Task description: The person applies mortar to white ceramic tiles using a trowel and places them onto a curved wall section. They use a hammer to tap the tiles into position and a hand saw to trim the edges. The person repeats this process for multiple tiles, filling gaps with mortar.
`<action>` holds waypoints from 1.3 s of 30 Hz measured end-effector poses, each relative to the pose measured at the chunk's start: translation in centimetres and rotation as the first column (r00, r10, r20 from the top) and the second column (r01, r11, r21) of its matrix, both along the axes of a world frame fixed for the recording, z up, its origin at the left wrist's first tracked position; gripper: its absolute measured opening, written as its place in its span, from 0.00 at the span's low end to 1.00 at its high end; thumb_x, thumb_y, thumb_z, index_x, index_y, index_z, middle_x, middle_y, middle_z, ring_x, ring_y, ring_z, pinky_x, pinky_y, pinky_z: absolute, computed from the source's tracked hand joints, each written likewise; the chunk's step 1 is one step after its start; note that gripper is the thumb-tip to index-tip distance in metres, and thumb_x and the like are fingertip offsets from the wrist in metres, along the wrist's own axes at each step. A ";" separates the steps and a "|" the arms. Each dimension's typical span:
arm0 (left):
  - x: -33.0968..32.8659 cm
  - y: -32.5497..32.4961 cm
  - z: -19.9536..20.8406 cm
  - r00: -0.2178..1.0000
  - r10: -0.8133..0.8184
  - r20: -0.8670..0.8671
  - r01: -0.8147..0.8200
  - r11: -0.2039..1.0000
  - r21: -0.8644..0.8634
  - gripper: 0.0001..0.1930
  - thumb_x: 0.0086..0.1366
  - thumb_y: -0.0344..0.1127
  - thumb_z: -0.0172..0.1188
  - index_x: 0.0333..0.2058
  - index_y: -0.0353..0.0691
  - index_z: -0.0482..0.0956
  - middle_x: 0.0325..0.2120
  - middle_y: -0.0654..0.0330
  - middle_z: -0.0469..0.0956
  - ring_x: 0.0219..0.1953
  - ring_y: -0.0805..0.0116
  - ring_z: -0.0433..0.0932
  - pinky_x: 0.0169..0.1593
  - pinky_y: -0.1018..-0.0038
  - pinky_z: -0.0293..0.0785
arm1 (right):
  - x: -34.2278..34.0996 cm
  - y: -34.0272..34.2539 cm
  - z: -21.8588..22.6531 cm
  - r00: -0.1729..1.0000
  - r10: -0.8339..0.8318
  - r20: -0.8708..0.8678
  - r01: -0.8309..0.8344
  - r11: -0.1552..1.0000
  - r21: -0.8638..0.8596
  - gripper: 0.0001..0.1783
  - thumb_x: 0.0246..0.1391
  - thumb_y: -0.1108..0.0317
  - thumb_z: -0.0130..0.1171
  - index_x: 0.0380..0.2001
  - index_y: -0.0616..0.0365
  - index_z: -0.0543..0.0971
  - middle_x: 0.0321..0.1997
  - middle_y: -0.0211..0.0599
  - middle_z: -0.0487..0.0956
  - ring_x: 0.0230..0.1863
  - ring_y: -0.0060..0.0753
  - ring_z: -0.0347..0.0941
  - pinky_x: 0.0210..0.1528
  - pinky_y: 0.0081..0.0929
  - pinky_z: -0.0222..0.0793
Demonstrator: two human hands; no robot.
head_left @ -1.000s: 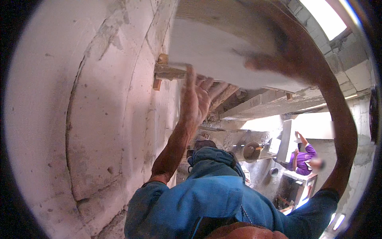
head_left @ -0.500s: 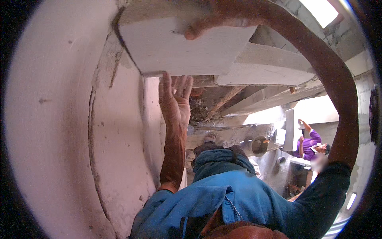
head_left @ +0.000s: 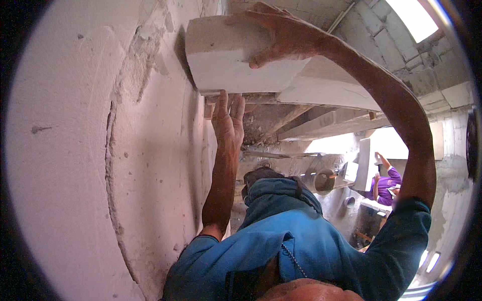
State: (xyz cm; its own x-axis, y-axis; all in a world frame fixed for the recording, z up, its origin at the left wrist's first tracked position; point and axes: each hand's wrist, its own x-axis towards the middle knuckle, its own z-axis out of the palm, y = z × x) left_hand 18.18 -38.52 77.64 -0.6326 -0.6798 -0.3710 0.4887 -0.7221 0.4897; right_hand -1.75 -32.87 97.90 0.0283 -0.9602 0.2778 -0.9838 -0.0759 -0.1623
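Note:
A pale building block [head_left: 241, 70] with a smooth white face sits at the top of the view, its left end close to the plastered wall. My right hand [head_left: 288, 40] reaches over it from the right, the thumb on the front face and the fingers spread across the top, gripping it. Below the block, my left hand [head_left: 230, 120] is raised with fingers stretched out, their tips at the block's lower edge. To the right, another pale block [head_left: 326, 85] adjoins it in the same row.
A cracked plaster wall [head_left: 145, 165] runs close along my left side. Wooden beams [head_left: 286, 123] show below the blocks. On the floor lies a round bucket-like container [head_left: 323, 181]. At the right, a person in purple [head_left: 385, 185] holds a long white block [head_left: 365, 164].
My view has shifted, baring more of the block's top and the block wall behind. My right hand shows more fully over the block; my left hand stays under its edge.

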 end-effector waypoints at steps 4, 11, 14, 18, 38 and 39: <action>0.1 -1.1 -3.1 0.999 0.054 0.002 -0.054 0.998 0.011 0.30 0.66 0.43 0.65 0.59 0.28 0.66 0.54 0.47 0.71 0.58 0.54 0.72 0.65 0.66 0.73 | 0.8 -1.7 -4.2 0.999 -0.033 -0.035 0.033 0.999 -0.008 0.53 0.34 0.45 0.75 0.67 0.39 0.65 0.57 0.46 0.70 0.63 0.55 0.63 0.66 0.52 0.58; -0.2 -1.7 -5.4 0.999 0.030 0.030 -0.032 0.996 0.081 0.28 0.67 0.39 0.65 0.58 0.29 0.66 0.54 0.45 0.73 0.57 0.53 0.75 0.60 0.67 0.78 | 1.0 -1.6 -5.9 0.995 -0.095 -0.026 0.097 0.988 0.122 0.54 0.33 0.58 0.78 0.68 0.40 0.64 0.63 0.43 0.68 0.68 0.49 0.60 0.73 0.50 0.51; 0.0 -2.1 -6.1 1.000 0.019 0.023 -0.021 0.996 0.086 0.31 0.66 0.37 0.65 0.61 0.32 0.62 0.53 0.44 0.72 0.57 0.51 0.75 0.60 0.65 0.79 | 0.9 -1.7 -7.2 0.993 -0.115 -0.039 0.119 0.986 0.119 0.55 0.32 0.58 0.79 0.68 0.39 0.64 0.63 0.44 0.68 0.68 0.50 0.60 0.73 0.51 0.51; 0.2 -2.0 -5.4 0.994 0.047 0.102 -0.052 0.997 0.054 0.30 0.66 0.39 0.66 0.59 0.28 0.65 0.52 0.46 0.74 0.57 0.53 0.75 0.61 0.66 0.77 | 0.7 -1.4 -7.5 0.994 -0.083 0.070 0.074 0.989 0.127 0.56 0.33 0.57 0.79 0.68 0.38 0.64 0.65 0.44 0.66 0.69 0.51 0.58 0.73 0.51 0.51; 0.4 -3.3 -8.0 0.991 -0.072 0.113 0.066 0.996 0.055 0.29 0.67 0.37 0.63 0.58 0.21 0.65 0.56 0.39 0.71 0.60 0.49 0.73 0.63 0.62 0.75 | -1.1 -1.4 -10.9 0.994 -0.042 -0.098 0.047 0.998 0.050 0.52 0.38 0.36 0.71 0.68 0.28 0.65 0.70 0.49 0.62 0.70 0.60 0.57 0.71 0.57 0.52; 0.5 -3.3 -7.5 0.988 -0.071 0.134 0.063 0.996 0.061 0.28 0.68 0.36 0.63 0.58 0.21 0.66 0.56 0.40 0.72 0.59 0.49 0.74 0.63 0.62 0.76 | -0.8 -1.3 -10.7 0.997 -0.031 -0.073 0.035 0.998 0.057 0.51 0.38 0.36 0.71 0.68 0.28 0.65 0.70 0.49 0.62 0.70 0.60 0.57 0.70 0.57 0.52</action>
State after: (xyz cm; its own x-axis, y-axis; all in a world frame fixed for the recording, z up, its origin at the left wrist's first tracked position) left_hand 18.65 -41.79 70.15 -0.6174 -0.6128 -0.4933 0.3700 -0.7796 0.5054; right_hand -2.55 -34.19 87.16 0.0140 -0.9755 0.2196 -0.9949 -0.0356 -0.0945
